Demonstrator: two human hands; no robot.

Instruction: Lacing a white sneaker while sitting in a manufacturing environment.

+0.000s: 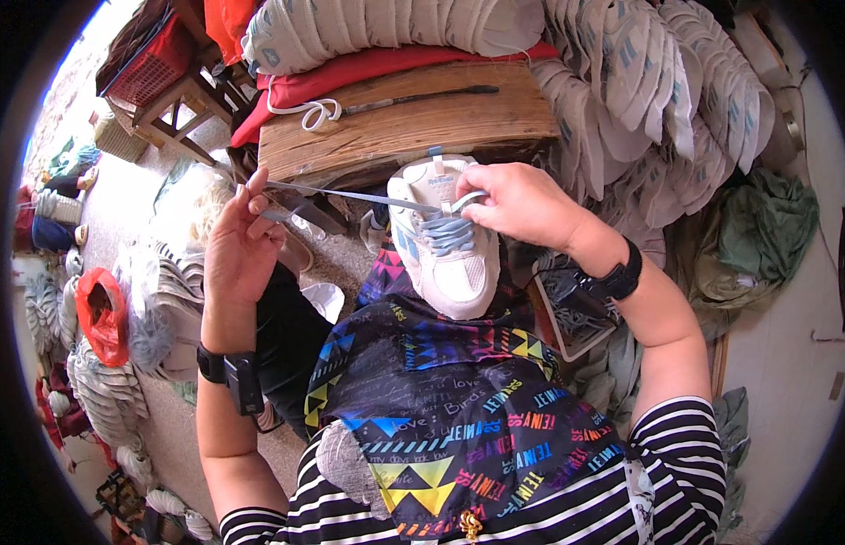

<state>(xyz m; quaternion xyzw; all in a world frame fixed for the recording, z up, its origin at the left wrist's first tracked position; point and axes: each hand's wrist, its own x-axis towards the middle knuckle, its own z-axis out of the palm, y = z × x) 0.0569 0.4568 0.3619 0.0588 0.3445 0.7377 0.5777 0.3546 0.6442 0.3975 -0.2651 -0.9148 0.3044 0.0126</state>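
Note:
A white sneaker (454, 277) with light blue trim rests toe toward me on the patterned apron (432, 354) over my lap. Its heel end is against the wooden block. A flat grey-blue shoelace (350, 194) criss-crosses its front. My left hand (243, 241) is raised to the left of the shoe, fingers closed on one length of the lace, which runs taut to the upper eyelets. At the shoe's collar, my right hand (522, 204) pinches a loop of the lace between thumb and forefinger, beside the tongue.
On the wooden block (404, 136) lie a thin dark-tipped tool (422, 97) and a looped white cord (321, 115). Rows of nested white shoe uppers (395, 36) stand behind. A tray of laces (572, 304) is at my right; a red plastic bag (102, 304) sits left.

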